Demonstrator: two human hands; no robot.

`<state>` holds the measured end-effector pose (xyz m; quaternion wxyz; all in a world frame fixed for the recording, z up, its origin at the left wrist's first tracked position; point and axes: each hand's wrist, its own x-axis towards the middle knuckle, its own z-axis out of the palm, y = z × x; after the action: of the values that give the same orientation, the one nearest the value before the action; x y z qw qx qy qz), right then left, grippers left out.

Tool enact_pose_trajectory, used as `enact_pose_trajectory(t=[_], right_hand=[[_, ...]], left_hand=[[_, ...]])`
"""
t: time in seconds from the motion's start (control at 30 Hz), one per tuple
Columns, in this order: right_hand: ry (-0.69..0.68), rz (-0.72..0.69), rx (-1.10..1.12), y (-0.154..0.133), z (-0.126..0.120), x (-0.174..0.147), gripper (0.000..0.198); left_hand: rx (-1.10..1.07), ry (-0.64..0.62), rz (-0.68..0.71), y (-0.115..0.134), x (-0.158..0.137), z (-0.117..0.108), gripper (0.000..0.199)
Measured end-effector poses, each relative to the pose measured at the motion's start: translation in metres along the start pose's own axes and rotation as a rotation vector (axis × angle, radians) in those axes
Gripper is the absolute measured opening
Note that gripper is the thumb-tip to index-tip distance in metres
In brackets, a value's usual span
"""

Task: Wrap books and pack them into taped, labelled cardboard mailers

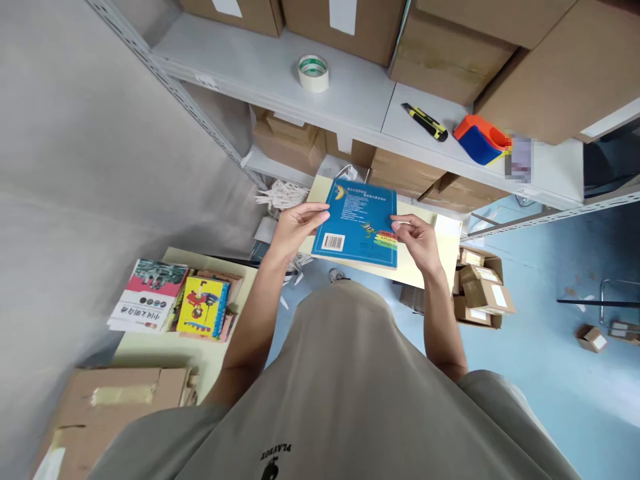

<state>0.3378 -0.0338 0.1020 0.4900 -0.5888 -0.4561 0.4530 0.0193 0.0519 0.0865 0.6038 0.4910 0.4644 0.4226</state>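
Note:
A blue book [357,223] with a barcode and small coloured drawings on its cover is held between my two hands, above a pale yellow table [415,270]. My left hand [299,230] pinches its left edge, thumb on top. At the opposite edge my right hand [416,240] grips the book between thumb and fingers. Beneath the book, the part of the table it covers is hidden.
Ahead, a grey shelf [360,100] carries a tape roll [314,73], a box cutter [425,123], an orange and blue tape dispenser [483,139] and cardboard boxes. Book stacks [203,307] lie on a side table at left. An open carton [480,290] of small boxes stands right.

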Motion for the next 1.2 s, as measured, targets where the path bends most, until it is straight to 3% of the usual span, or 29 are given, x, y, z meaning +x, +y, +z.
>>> enact_pose_trajectory(t=[0.17,0.3,0.43,0.57,0.67,0.83,0.93,1.03,1.2], right_hand=[[-0.013,0.01,0.047,0.043,0.007,-0.002,0.079],[0.016,-0.018,-0.052,0.07,0.018,-0.01,0.093],[-0.013,-0.03,-0.052,0.061,0.039,-0.034,0.106],[-0.091,-0.05,0.113,0.042,0.071,-0.065,0.098],[-0.01,-0.035,0.157,0.044,0.08,-0.084,0.079],[0.036,0.141,0.306,0.063,0.051,-0.104,0.074],[0.012,0.155,0.336,0.063,0.029,-0.114,0.072],[0.022,0.129,0.31,0.058,0.012,-0.117,0.07],[0.033,0.167,0.294,0.06,-0.011,-0.107,0.072]], left_hand=[[-0.045,0.062,0.072,-0.022,-0.017,0.01,0.06],[0.043,0.167,0.238,-0.031,-0.038,0.027,0.051],[0.376,0.202,0.449,-0.029,-0.069,0.049,0.035],[0.715,0.082,0.59,-0.033,-0.107,0.076,0.027],[0.726,-0.036,0.475,-0.04,-0.123,0.084,0.006],[0.419,0.052,0.196,-0.047,-0.103,0.051,0.062],[0.138,-0.111,-0.114,-0.053,-0.09,0.035,0.075],[-0.08,-0.252,-0.305,-0.06,-0.09,0.041,0.08],[-0.161,-0.193,-0.341,-0.068,-0.088,0.067,0.076]])
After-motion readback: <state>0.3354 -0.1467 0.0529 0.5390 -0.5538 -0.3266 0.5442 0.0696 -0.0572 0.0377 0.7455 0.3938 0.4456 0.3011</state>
